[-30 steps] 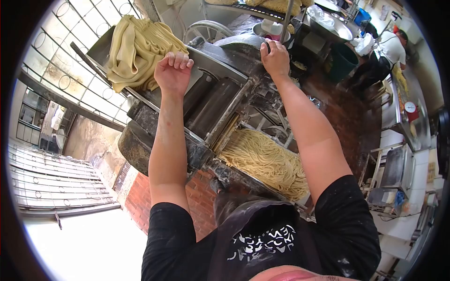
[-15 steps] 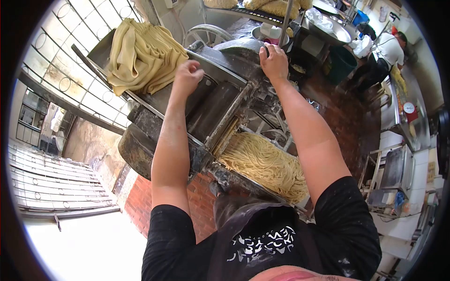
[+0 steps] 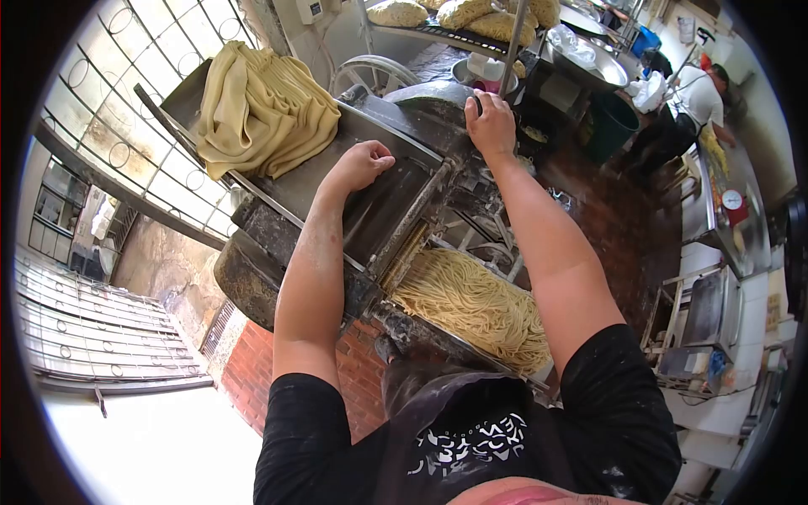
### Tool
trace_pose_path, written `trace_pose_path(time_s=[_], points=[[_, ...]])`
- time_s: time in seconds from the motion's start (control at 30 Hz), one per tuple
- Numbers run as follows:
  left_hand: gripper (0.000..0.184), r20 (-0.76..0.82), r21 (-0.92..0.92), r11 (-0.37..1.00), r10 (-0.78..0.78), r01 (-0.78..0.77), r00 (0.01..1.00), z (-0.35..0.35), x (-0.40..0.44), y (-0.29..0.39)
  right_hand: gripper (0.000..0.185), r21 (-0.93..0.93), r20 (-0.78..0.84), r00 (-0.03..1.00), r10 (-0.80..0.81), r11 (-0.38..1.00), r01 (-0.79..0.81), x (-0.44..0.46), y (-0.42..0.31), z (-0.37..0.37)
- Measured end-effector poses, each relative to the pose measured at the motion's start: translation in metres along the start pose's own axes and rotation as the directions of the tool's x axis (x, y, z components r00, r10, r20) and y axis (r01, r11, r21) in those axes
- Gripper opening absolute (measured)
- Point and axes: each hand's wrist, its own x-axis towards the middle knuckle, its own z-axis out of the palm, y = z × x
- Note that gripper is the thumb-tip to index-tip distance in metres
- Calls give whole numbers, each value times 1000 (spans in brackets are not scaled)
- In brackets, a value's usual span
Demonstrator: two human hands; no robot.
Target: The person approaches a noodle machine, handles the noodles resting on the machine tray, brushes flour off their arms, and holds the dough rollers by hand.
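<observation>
Over the metal tray and rollers of a dark machine (image 3: 412, 181) is my left hand (image 3: 362, 166), its fingers curled together; whether anything small is in them is hidden. A folded pile of yellow dough sheet (image 3: 265, 114) lies on the tray, to the left of that hand and apart from it. My right hand (image 3: 491, 126) rests on the machine's rounded top at the far right, fingers bent over a dark part there. Below the rollers, cut noodles (image 3: 471, 303) fill a tray near my body.
A person (image 3: 694, 97) in a white shirt bends over a counter at the right, near a red scale (image 3: 732, 202). Bagged noodles (image 3: 463, 15) sit on a rack at the back. A green bin (image 3: 610, 126) stands behind my right arm. Barred windows (image 3: 126, 101) line the left.
My left hand has moved right and nearer to me, from beside the dough pile to over the rollers, and its fingers have curled. My right hand has stayed on the machine's top.
</observation>
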Motion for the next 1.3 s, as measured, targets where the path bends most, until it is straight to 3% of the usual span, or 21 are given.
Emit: trace_pose_path(time_s=[0.17, 0.27, 0.37, 0.47, 0.57, 0.67, 0.77, 1.07, 1.27, 1.3], points=[[29, 108, 211, 966, -173, 147, 979, -1, 4, -7, 41, -12, 4, 1000, 8, 1000, -8, 0, -1, -1], [35, 165, 178, 957, -259, 230, 951, 0, 4, -4, 41, 4, 20, 1000, 16, 1000, -16, 0, 1, 1], [46, 163, 298, 940, -224, 168, 961, 1, 15, -23, 41, 6, 19, 1000, 13, 1000, -13, -1, 2, 3], [63, 293, 390, 916, -226, 99, 929, 4, 28, -45, 41, 10, -2, 1000, 11, 1000, -11, 0, -1, -1], [77, 377, 329, 904, -391, 273, 840, 3, 19, -24, 41, 6, 7, 1000, 18, 1000, -18, 0, -1, -1], [84, 321, 227, 868, -494, 441, 808, 4, 12, -13, 41, 11, 16, 1000, 21, 1000, -21, 1, -1, -2], [90, 341, 216, 863, -505, 457, 793, 2, 11, -7, 41, 2, 14, 1000, 27, 1000, -27, 1, -3, -4], [96, 313, 126, 880, -474, 459, 823, 0, 5, -4, 41, 15, -1, 999, 32, 999, -32, 0, -6, -6], [87, 160, 263, 891, -418, 370, 894, 6, 7, -6, 40, 19, -3, 1000, 24, 1000, -24, 1, -4, -5], [86, 115, 206, 903, -405, 377, 907, 4, 11, -12, 40, 22, -2, 1000, 24, 999, -24, 0, -4, -5]])
